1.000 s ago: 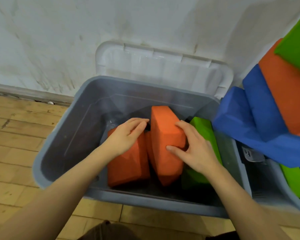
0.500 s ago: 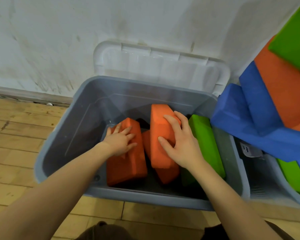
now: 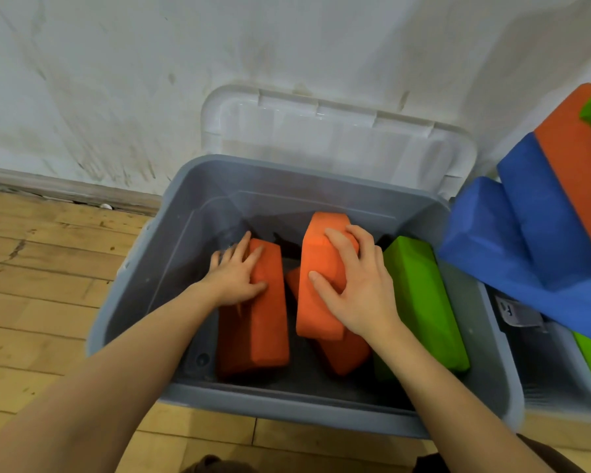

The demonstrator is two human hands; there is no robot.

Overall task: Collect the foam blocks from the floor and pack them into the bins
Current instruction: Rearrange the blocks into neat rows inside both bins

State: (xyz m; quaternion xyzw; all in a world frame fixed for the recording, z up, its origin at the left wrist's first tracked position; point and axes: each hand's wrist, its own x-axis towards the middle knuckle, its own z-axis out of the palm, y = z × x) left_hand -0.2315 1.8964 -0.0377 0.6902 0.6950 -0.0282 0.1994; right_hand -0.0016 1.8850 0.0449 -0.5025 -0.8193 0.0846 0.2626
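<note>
Fingers of the right hand (image 3: 357,295) now curl over the upright orange block (image 3: 321,268) inside the grey bin (image 3: 301,407); left hand (image 3: 234,276) has slid leftward, lying flat and spread on the neighbouring orange block (image 3: 263,322); green block (image 3: 423,302) stands just right.

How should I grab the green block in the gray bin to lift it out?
Take the green block by its two long side faces, reaching down from above. It stands on edge with its narrow top face up, close beside the bin wall on one side and near an orange block on the other, so probably only the top is easy to reach.
</note>
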